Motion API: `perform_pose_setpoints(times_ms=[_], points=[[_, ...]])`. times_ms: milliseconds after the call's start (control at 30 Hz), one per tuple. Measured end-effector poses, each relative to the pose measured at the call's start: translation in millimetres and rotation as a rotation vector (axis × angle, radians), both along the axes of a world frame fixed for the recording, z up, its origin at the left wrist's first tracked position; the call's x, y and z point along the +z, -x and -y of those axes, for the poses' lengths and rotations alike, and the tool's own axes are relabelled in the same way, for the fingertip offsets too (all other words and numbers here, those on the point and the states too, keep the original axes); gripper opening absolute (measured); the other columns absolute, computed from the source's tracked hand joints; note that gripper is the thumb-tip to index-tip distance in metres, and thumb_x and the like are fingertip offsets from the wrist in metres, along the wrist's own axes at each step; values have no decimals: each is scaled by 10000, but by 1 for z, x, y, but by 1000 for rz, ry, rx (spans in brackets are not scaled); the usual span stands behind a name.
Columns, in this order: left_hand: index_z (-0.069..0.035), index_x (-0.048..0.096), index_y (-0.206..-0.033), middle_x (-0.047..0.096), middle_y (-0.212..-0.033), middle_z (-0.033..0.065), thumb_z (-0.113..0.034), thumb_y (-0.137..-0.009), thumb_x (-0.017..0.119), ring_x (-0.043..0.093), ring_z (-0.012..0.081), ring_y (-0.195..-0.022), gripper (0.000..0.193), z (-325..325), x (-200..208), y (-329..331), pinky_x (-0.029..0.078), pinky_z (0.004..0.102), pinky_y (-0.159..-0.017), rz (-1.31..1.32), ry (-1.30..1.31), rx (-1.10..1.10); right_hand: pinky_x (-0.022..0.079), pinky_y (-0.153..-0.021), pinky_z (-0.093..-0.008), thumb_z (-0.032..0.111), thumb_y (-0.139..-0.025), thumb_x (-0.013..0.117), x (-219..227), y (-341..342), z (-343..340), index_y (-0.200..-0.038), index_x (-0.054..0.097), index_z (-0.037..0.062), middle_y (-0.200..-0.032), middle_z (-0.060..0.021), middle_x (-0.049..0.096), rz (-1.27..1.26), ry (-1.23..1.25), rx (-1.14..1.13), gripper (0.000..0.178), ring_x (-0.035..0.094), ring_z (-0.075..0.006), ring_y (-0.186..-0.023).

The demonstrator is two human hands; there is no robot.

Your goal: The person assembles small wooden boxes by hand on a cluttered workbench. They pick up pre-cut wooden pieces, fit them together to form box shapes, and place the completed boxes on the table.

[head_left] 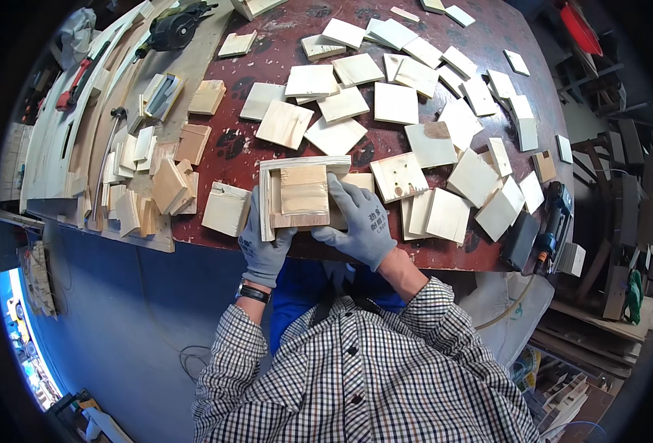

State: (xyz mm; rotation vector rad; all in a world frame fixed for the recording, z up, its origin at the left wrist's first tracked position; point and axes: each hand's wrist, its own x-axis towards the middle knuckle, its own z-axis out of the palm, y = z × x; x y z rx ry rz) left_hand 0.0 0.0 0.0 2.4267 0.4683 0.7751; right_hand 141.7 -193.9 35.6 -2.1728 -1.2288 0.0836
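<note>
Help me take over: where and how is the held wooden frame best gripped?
Grip the wooden frame by the middle of its far board, probably from the far side: it is straight, uncovered by the left hand or the right hand.

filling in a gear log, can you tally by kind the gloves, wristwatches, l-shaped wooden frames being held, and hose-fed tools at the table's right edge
Grey gloves: 2
Wristwatch: 1
L-shaped wooden frame: 1
Hose-fed tool: 1
Total: 5
</note>
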Motion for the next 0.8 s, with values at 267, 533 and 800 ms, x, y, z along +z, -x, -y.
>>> perform_pose_setpoints(times_ms=[267, 533, 800], points=[[9, 444, -1551, 587, -1471, 252, -755, -909, 621, 595, 419, -1346, 1014, -5, 10, -7, 512, 492, -1093, -25, 165, 24, 568, -944, -493, 660, -769, 820, 33, 2, -24, -1569, 467, 103, -1391, -251, 550, 157, -118, -4, 1036, 617, -402, -1221], [-9, 449, -1555, 640, -1404, 242, -720, -883, 691, 671, 415, -1232, 1007, 1, 12, 3, 557, 477, -1025, -10, 215, 26, 636, -824, -429, 513, -777, 886, 39, 13, -31, -1496, 584, 188, -1314, -223, 604, 186, -22, -64, 844, 715, -352, -1081], [-14, 436, -1567, 626, -1418, 257, -708, -914, 665, 685, 418, -1201, 980, 0, 6, 3, 575, 476, -987, 1, 164, 18, 644, -794, -414, 476, -770, 900, 34, 17, -33, -1498, 585, 193, -1332, -203, 591, 219, -30, -97, 842, 718, -333, -1072]])
